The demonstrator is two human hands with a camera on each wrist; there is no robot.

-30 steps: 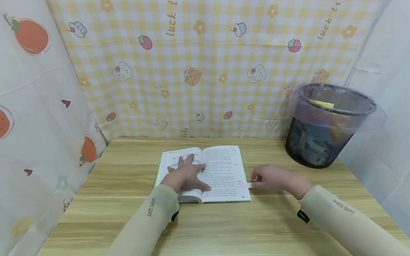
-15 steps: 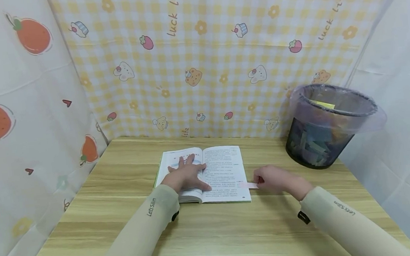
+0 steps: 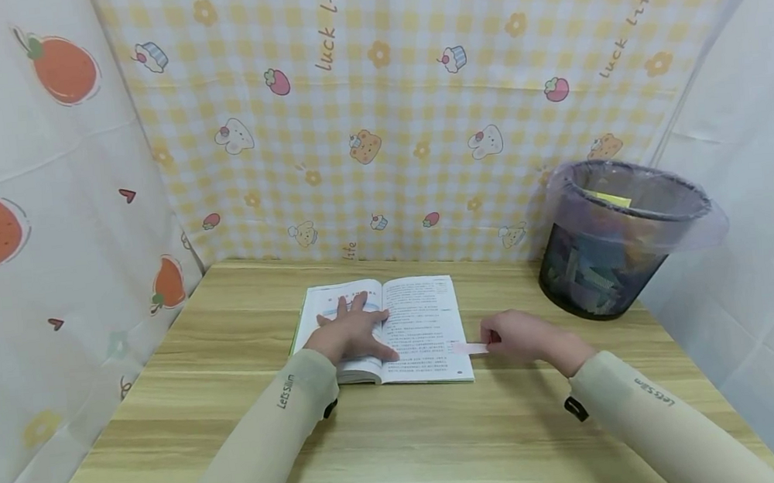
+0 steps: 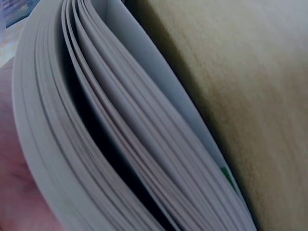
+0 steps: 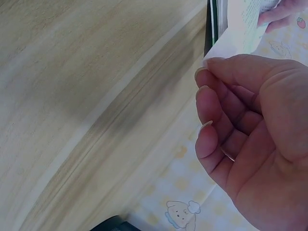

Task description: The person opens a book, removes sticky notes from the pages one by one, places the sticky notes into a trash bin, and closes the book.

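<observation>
An open book (image 3: 417, 305) with printed pages lies on the wooden table. My left hand (image 3: 352, 334) rests on its left page with fingers spread, the thumb reaching over the gutter. Fanned page edges (image 4: 144, 110) fill most of the left wrist view, with part of the hand (image 4: 19, 187) beside them. To the right of the book, my right hand (image 3: 518, 335) pinches the end of a pale pink paper strip (image 3: 473, 348). The strip's other end overlaps the right page near its lower outer edge. In the right wrist view, thumb and forefinger meet on the strip (image 5: 224, 48), other fingers curled.
A dark bin (image 3: 589, 276) lined with a translucent purple bag stands at the back right, a yellow piece (image 3: 612, 199) showing inside. Behind the table (image 3: 407, 449) hangs a yellow checked curtain (image 3: 403, 185); white curtains (image 3: 763, 298) close off both sides.
My right hand has shifted slightly right, and more of the pink paper strip shows between it and the book than a second ago. The left hand and book stay put.
</observation>
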